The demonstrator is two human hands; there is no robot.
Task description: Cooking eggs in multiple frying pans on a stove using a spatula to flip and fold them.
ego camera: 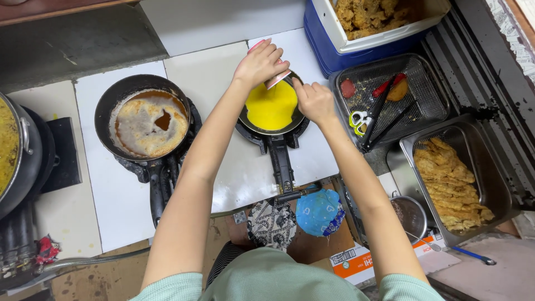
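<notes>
Tipping a pink-and-white cup [271, 66] with the left hand [259, 62], fingers wrapped tight around it, over the far rim of a small black frying pan [285, 128] at about twelve o'clock of the frame's centre. Spread across that pan's floor, bright yellow beaten egg [271, 106]. Resting at the pan's three o'clock edge, the right hand [315, 102], fingers curled narrow against the rim; whether anything is pinched inside them cannot be told. Pan handle pointing toward six o'clock, ending near two patterned cloth pot holders [295, 217], one dark, one blue.

At nine o'clock of the small pan, well apart, a larger black pan [106, 106] holding brown frothy oil. Further toward nine o'clock, at the frame's edge, a big metal pot [22, 161] of yellow mixture. At two o'clock, a wire-mesh tray [429, 83] carrying black tongs [384, 111], white-handled scissors [359, 119] and a fried piece. At four o'clock, a steel container [490, 167] of golden fried slabs. At one o'clock, a blue-and-white cooler box [334, 44] filled with more fried pieces.
</notes>
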